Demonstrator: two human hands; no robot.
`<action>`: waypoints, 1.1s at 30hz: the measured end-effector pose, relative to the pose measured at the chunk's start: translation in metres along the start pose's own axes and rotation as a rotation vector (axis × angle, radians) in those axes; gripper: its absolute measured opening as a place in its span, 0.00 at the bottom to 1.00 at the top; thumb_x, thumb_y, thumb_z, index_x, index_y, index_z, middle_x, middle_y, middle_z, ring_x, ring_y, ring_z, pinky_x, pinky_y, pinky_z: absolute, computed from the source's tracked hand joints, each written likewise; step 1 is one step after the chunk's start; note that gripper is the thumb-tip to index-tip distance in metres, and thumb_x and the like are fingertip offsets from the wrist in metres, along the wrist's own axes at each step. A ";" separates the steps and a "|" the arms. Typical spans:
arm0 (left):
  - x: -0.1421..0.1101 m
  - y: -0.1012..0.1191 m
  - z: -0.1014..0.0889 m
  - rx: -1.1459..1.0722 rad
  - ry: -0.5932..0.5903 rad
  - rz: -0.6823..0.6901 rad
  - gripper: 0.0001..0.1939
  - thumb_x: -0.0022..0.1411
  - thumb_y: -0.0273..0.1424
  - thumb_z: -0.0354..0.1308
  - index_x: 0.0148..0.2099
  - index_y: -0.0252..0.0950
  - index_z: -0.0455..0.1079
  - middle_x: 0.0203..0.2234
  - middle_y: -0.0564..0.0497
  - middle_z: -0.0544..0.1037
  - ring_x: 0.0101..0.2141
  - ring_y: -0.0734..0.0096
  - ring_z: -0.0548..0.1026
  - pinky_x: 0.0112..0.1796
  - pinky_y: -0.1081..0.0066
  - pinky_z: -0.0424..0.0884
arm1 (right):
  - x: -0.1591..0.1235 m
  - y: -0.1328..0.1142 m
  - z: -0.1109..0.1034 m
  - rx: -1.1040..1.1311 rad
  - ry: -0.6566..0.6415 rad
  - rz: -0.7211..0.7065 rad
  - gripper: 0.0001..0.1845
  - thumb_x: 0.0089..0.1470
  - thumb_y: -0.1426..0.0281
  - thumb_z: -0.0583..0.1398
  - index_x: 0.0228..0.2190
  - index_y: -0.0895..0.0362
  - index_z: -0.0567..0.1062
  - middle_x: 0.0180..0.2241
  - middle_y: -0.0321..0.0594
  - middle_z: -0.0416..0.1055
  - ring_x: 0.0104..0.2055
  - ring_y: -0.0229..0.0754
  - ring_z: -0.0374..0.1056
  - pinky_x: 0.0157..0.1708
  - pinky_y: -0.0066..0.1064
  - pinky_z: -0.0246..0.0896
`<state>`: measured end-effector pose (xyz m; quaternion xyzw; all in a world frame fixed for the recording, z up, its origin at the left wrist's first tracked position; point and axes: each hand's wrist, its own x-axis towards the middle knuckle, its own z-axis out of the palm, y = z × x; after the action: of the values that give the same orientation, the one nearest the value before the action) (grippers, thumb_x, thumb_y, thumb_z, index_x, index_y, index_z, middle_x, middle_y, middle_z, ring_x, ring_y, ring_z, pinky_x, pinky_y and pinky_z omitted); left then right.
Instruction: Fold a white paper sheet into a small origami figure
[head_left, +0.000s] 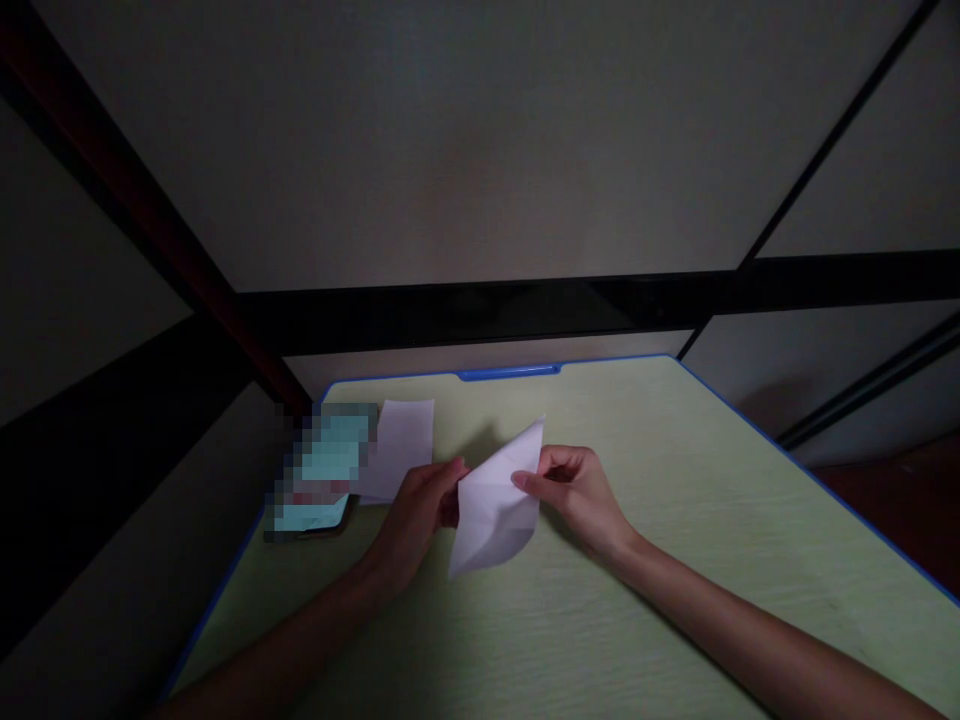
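Note:
A folded sheet of white paper (pixel 499 505) is held up off the table between my two hands, tilted, with faint crease lines on its face. My right hand (pixel 574 490) pinches its right edge, thumb on the near face and the fingers curled behind. At the left edge, my left hand (pixel 424 505) is closed on the paper, its fingertips partly hidden behind the sheet. Just beyond my left hand, more white paper (pixel 405 440) lies flat on the table, seemingly more than one sheet.
The pale wood-grain table (pixel 675 480) has a blue edge and a blue handle-like strip (pixel 510 373) at its far side. A phone (pixel 330 465), blurred by pixels, lies at the far left. A panelled wall (pixel 480 150) rises directly behind the table.

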<state>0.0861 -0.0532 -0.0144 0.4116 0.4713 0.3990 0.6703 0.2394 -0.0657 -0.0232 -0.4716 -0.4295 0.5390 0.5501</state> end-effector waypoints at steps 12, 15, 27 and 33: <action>-0.004 0.005 0.000 0.380 -0.014 0.095 0.15 0.44 0.39 0.54 0.18 0.31 0.64 0.11 0.56 0.64 0.15 0.80 0.59 0.16 0.79 0.51 | -0.001 -0.005 0.001 -0.001 -0.049 0.044 0.08 0.32 0.72 0.63 0.11 0.61 0.68 0.12 0.31 0.64 0.16 0.29 0.55 0.18 0.24 0.47; -0.005 0.005 -0.001 0.380 -0.001 0.106 0.15 0.44 0.39 0.54 0.18 0.31 0.64 0.12 0.56 0.65 0.15 0.80 0.60 0.15 0.79 0.51 | 0.000 -0.007 0.001 0.032 -0.013 0.074 0.05 0.31 0.73 0.63 0.13 0.61 0.71 0.14 0.32 0.66 0.17 0.30 0.57 0.19 0.24 0.49; -0.007 0.007 0.001 0.383 0.004 0.094 0.13 0.45 0.37 0.53 0.19 0.31 0.64 0.13 0.55 0.66 0.15 0.80 0.60 0.16 0.79 0.50 | 0.002 -0.008 0.000 0.074 0.037 0.120 0.06 0.26 0.77 0.64 0.10 0.61 0.70 0.14 0.32 0.68 0.17 0.29 0.59 0.21 0.25 0.52; -0.008 0.008 0.001 0.390 0.007 0.088 0.12 0.45 0.36 0.53 0.19 0.31 0.63 0.12 0.56 0.65 0.15 0.81 0.59 0.16 0.79 0.49 | 0.002 -0.006 0.000 0.065 0.034 0.110 0.07 0.26 0.77 0.64 0.10 0.60 0.69 0.14 0.31 0.67 0.17 0.29 0.59 0.20 0.24 0.52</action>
<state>0.0844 -0.0581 -0.0044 0.5522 0.5237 0.3304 0.5583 0.2405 -0.0637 -0.0169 -0.4857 -0.3758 0.5739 0.5418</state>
